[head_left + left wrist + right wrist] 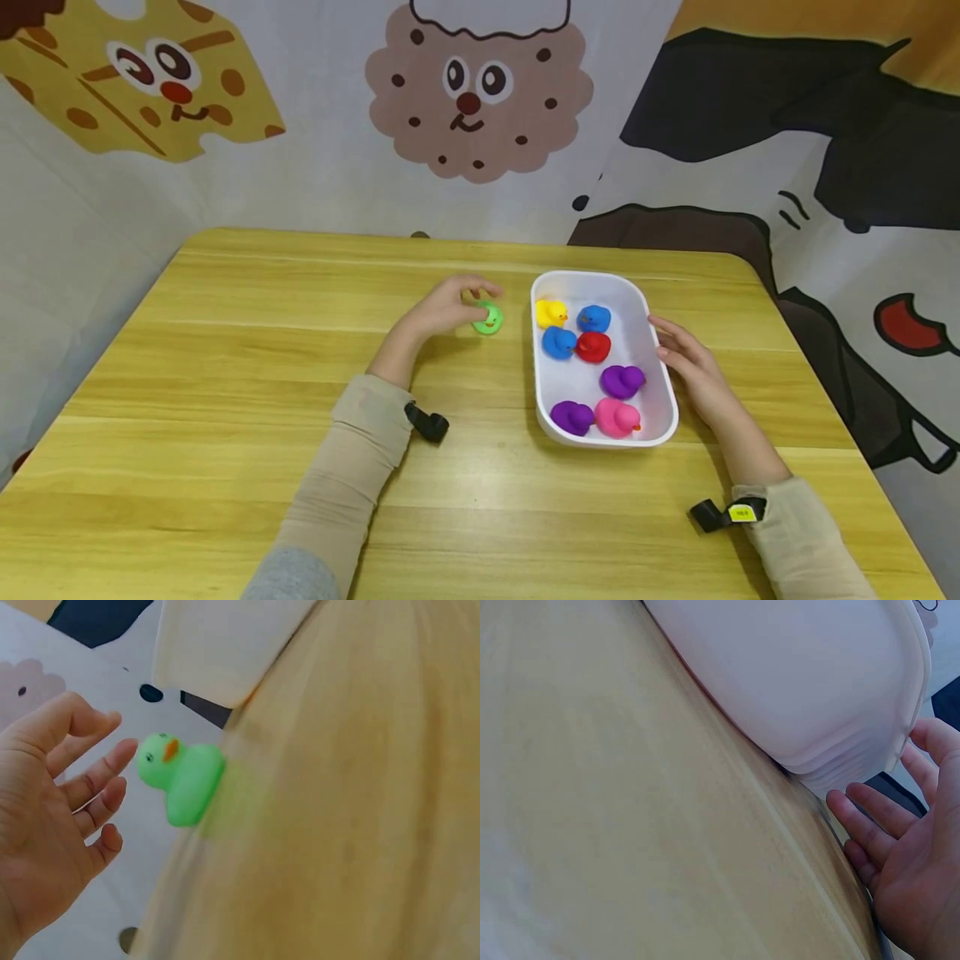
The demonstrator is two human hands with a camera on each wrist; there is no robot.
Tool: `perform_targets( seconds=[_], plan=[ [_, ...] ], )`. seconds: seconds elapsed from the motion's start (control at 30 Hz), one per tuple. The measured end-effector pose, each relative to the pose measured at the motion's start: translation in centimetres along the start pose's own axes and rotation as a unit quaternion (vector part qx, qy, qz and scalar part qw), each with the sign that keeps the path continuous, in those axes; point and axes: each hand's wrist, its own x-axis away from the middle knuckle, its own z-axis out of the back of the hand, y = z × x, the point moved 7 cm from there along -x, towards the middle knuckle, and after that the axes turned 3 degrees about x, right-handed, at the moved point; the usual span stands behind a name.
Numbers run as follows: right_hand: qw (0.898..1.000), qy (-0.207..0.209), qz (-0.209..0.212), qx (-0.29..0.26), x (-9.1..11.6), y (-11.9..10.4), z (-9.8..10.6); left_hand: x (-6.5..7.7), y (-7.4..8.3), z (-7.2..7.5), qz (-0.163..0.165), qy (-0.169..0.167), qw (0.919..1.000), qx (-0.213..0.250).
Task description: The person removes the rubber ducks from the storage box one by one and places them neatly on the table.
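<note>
A green rubber duck stands upright on the wooden table, left of the white tub. My left hand hovers just above and behind it, fingers loosely bent and holding nothing. In the left wrist view a small gap shows between fingertips and duck. The white tub holds several rubber ducks: a yellow one, blue ones, a red one, purple ones and a pink one. At the tub's right side my right hand touches the rim with extended fingers.
The wooden table spreads out around the tub. A patterned cloth with cartoon figures hangs behind its far edge. Black wrist cameras sit on both sleeves.
</note>
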Motion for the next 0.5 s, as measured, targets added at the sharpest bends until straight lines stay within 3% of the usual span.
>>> perform_targets(
  seconds=[0.27,0.5],
  plan=[
    [1.0,-0.001,-0.001,-0.002,0.0,-0.1,0.1,-0.1,3.5,-0.1,-0.064,0.012,0.9967,-0.049],
    [1.0,-0.004,0.001,-0.01,0.0,-0.1,0.0,0.0,6.6,-1.4,-0.099,-0.002,0.9938,-0.049]
  ],
)
